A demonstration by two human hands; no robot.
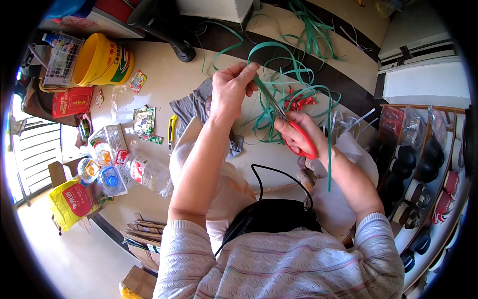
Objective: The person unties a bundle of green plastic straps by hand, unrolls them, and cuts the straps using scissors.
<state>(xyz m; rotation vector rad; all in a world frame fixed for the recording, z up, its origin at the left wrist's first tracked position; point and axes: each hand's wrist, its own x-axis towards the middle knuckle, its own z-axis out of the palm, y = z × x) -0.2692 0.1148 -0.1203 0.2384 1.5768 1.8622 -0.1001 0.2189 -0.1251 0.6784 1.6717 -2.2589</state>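
My left hand point(232, 89) pinches a green plastic strap point(273, 45) between thumb and fingers, above the floor at the upper middle. My right hand point(300, 133) is wrapped round the red handles of a pair of scissors point(307, 143). The metal blades point up and left toward my left hand, and the strap runs along them there; whether they are closed on it I cannot tell. One length of strap hangs down past my right wrist. Tangled green strips point(269, 122) lie on the floor beyond, with a red object point(298, 102) among them.
A yellow bucket point(102, 62) and a wire basket stand at the upper left. Plastic bottles point(144, 169) and a yellow cutter point(172, 130) lie on the left. A shoe rack point(423, 164) is at the right, a black boot point(167, 32) at the top. A black bag point(271, 217) rests on my lap.
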